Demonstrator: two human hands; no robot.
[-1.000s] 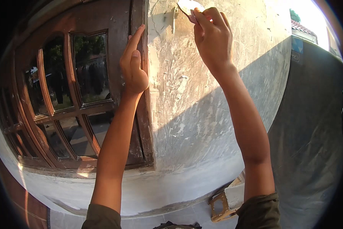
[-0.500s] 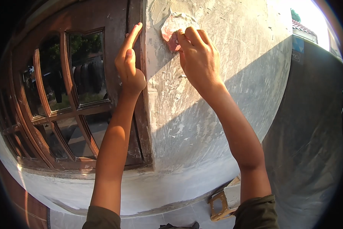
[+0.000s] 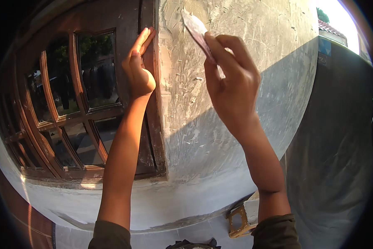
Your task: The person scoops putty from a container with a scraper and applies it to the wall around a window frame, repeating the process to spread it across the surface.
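Observation:
My right hand (image 3: 234, 79) pinches a thin, flat putty spreader (image 3: 197, 33) by its lower end. The spreader is smeared with pale filler and tilts up to the left, its tip overlapping the wet-looking patch of filler (image 3: 172, 16) high on the wall beside the window. The rough grey plastered wall (image 3: 236, 137) fills the space behind this hand. On the left, my left hand (image 3: 140, 66) is raised with its fingers stretched upward along the edge of the brown wooden window frame (image 3: 151, 124), holding nothing.
Glass panes (image 3: 97, 70) in a wooden lattice are to the left. A dark sheet (image 3: 331, 145) hangs beyond the wall's right edge. On the tiled floor below, a wooden box-like stand (image 3: 238, 222) stands near the wall's foot.
My right hand has come down and to the right, away from the filler patch, turning the spreader nearly edge-on. My left hand has shifted slightly, staying by the frame.

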